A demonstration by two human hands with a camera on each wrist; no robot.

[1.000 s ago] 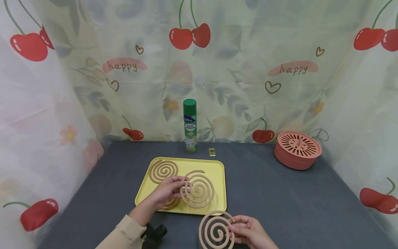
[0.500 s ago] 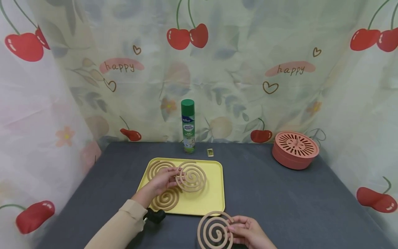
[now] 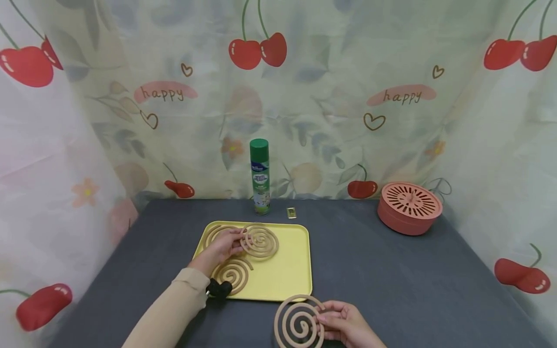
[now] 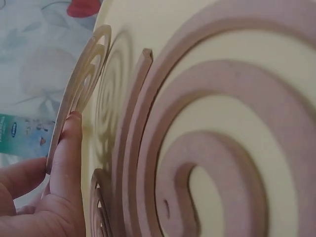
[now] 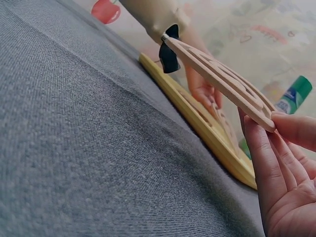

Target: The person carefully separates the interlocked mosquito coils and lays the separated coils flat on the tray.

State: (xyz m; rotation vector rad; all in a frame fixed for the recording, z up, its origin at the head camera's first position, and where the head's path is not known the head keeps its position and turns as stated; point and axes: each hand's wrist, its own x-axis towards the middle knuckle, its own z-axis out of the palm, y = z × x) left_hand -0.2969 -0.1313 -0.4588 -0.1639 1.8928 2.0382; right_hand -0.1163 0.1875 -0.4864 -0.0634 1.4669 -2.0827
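My left hand (image 3: 222, 245) pinches a brown mosquito coil (image 3: 261, 242) by its left edge, just above the far part of a yellow tray (image 3: 287, 280). In the left wrist view that coil (image 4: 74, 84) is tilted and casts a shadow on the tray. Two more coils lie on the tray: a near one (image 3: 232, 274) and a far one (image 3: 211, 235), partly hidden by my hand. In front of the tray, my right hand (image 3: 345, 323) pinches another mosquito coil (image 3: 289, 323) at its right edge between thumb and fingers, as the right wrist view also shows.
Behind the tray stands a green spray can (image 3: 260, 179), with a small gold packet (image 3: 291, 212) to its right. A round pink slotted box (image 3: 409, 209) sits at the back right of the dark cloth-covered table (image 3: 370, 270). Patterned curtain hangs around it.
My left hand has carried its coil away from me and to the left, over the tray's far part, uncovering the near coil. The right hand stays nearly still with its coil.
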